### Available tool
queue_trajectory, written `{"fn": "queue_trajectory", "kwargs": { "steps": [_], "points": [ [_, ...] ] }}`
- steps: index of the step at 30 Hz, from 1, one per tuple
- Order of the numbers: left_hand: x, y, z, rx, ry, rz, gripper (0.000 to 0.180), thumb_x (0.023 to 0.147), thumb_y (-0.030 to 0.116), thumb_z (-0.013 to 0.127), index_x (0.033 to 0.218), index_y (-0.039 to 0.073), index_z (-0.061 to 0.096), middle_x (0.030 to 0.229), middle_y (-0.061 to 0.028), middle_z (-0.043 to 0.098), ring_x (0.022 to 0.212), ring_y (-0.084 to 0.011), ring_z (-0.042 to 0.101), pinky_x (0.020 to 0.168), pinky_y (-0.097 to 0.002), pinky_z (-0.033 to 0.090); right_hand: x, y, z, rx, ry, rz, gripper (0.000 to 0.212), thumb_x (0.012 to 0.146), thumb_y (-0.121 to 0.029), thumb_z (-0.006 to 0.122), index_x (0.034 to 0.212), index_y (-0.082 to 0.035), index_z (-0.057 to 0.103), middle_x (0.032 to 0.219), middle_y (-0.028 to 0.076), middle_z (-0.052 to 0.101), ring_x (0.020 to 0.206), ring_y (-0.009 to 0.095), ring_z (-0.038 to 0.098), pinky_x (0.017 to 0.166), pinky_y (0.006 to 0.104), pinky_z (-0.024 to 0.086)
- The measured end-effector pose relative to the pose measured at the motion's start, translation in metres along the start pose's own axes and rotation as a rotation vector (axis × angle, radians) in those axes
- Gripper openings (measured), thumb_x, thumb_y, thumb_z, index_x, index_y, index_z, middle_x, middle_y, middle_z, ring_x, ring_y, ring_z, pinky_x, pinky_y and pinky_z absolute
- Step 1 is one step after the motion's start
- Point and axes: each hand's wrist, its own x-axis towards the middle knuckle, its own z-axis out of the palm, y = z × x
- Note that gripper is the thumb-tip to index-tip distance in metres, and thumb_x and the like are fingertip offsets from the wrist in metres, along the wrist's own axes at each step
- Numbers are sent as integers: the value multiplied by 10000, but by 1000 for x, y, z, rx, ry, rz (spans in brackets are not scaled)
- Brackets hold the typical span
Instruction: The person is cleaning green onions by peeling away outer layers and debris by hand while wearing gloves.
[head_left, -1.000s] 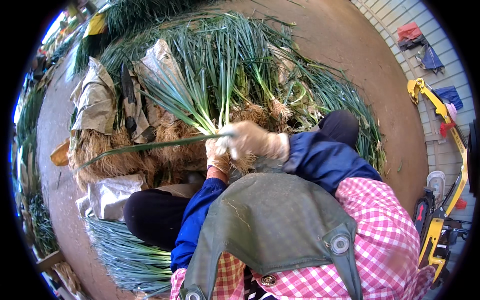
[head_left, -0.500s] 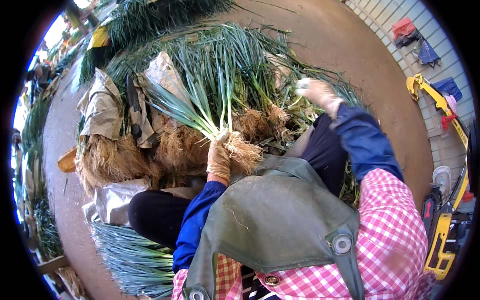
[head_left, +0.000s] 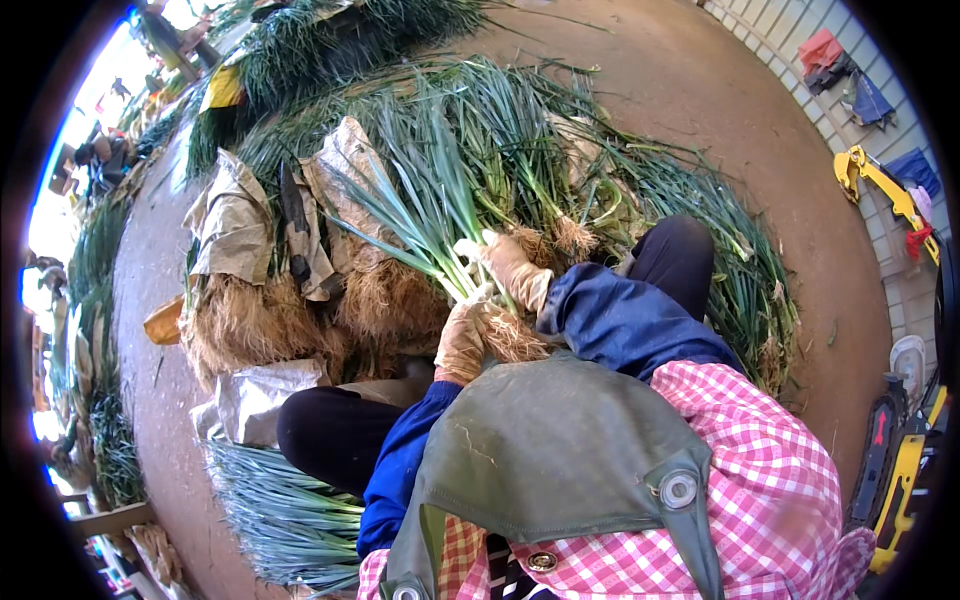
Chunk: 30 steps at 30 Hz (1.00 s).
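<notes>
**Both gloves on the onion bunch**

We see the left hand (head_left: 462, 340) gripping a bunch of green onions (head_left: 430, 215) just above the roots (head_left: 512, 338), fingers wrapped tight. The right hand (head_left: 508, 265) closes on the stalks just beyond it, the two nearly touching. The bunch sits over the lap, its leaves fanning out across the big pile of onions (head_left: 640, 190) ahead.

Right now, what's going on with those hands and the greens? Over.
Left hand gloved, gripping a bunch of green onions near its roots. Right hand gloved, closed on the same bunch's stalks. Green onion pile heaped just ahead.
</notes>
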Motion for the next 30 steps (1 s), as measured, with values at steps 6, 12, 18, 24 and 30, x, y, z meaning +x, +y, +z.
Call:
{"fn": "queue_trajectory", "kwargs": {
  "steps": [6,12,18,24,30],
  "points": [
    [-4,6,12,10,-74,-15,274,843,180,613,1031,-20,600,757,-68,599,633,-170,576,603,-278,486,2,-7,8,-493,25,-277,550,887,-529,487,1008,-16,643,927,192,652,877,362,611,776,433,465],
    [-19,21,26,-149,-144,-78,282,842,182,612,1039,-20,593,754,-78,598,636,-185,579,597,-297,496,22,-39,16,-775,-217,-350,547,900,-522,465,818,-17,657,745,188,618,740,371,590,695,435,442],
    [-19,30,29,-258,-182,-113,291,841,184,611,1047,-20,587,752,-88,598,639,-201,583,592,-316,505,126,-5,-8,-59,262,92,363,912,-435,535,1032,-98,596,855,60,657,685,159,598,553,293,456],
    [-30,50,75,-193,-110,-86,208,828,210,654,993,120,567,735,25,526,602,-94,511,510,-230,432,182,15,-20,222,93,303,316,902,-406,550,907,-102,635,756,21,630,600,176,577,498,282,442],
    [-3,34,15,-438,-63,-15,300,824,134,621,1048,-56,559,790,-130,603,685,-265,604,652,-373,538,125,-16,6,666,163,48,225,939,-112,484,949,89,584,772,117,637,596,181,607,567,275,530]
  ]
}}
